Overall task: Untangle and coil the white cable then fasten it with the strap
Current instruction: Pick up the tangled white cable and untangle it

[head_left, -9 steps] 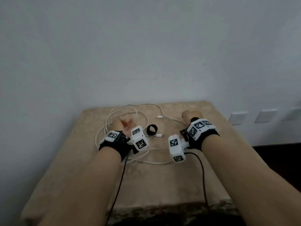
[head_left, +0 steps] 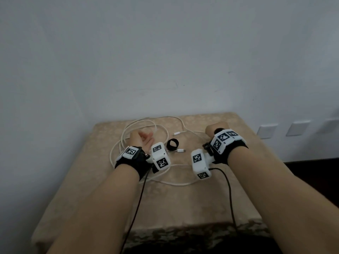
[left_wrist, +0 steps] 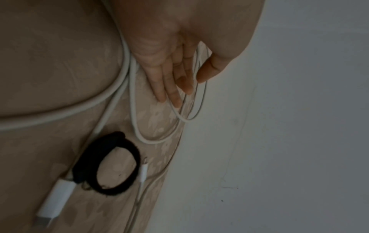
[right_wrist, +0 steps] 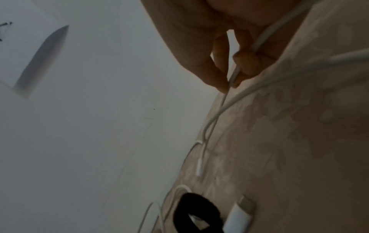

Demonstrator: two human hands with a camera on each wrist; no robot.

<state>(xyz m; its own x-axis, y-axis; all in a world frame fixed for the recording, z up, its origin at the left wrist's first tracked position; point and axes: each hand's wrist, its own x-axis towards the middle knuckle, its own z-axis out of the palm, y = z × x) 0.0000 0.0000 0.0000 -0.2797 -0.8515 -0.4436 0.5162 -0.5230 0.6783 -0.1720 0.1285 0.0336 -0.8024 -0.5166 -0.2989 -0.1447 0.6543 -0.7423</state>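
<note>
The white cable [head_left: 182, 184] lies in loose overlapping loops on the beige-clothed table [head_left: 183, 213]. My right hand [head_left: 213, 128] is at the back right. It pinches a strand of the cable [right_wrist: 257, 42] between thumb and fingertips [right_wrist: 219, 85], just above the cloth. My left hand [head_left: 142, 139] lies palm up among the left loops, its straight fingers [left_wrist: 169, 91] over the cable [left_wrist: 127, 88] without gripping it. The black strap [head_left: 170, 148], closed into a ring, lies between my hands [left_wrist: 87, 159] [right_wrist: 187, 211]. The cable's large plug [head_left: 180, 150] lies beside the strap and its small plug [head_left: 177, 133] just behind.
A pale wall stands right behind the table's back edge. Wall sockets [head_left: 266, 131] sit low on the right. Black leads [head_left: 229, 189] run from both wrist cameras over the table's front edge. The front half of the cloth holds only one cable strand.
</note>
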